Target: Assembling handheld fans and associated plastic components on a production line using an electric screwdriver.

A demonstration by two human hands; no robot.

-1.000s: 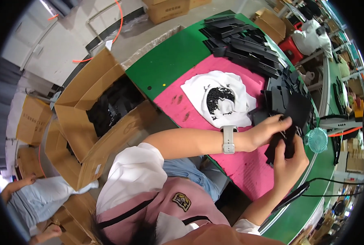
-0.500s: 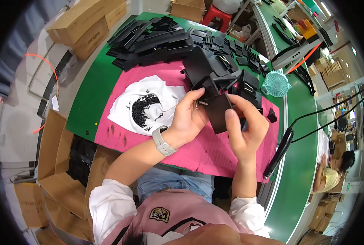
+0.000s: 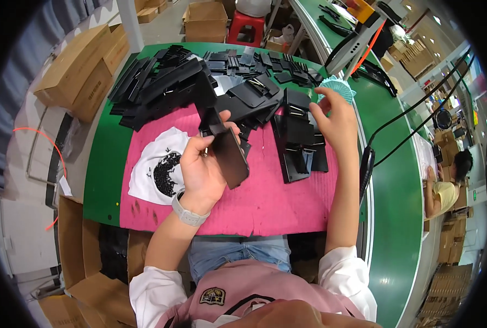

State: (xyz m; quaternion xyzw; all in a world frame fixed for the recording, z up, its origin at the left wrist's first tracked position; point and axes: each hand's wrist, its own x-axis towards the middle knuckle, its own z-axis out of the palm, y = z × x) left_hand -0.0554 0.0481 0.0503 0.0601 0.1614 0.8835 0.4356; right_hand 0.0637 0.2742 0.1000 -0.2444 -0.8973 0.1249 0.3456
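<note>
Head view, left hand [image 3: 200, 169] gripping black plate [image 3: 230, 156], long axis tilted down-right

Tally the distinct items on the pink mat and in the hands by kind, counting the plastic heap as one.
Black plate held in left hand: 1
Black parts under right hand: 1 stack
White sheet with black bits: 1
Heap of black plastic parts: 1
Total: 4

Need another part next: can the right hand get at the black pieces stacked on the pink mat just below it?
Probably yes. The right hand is empty, open, directly above the stacked black pieces, with nothing between.
</note>
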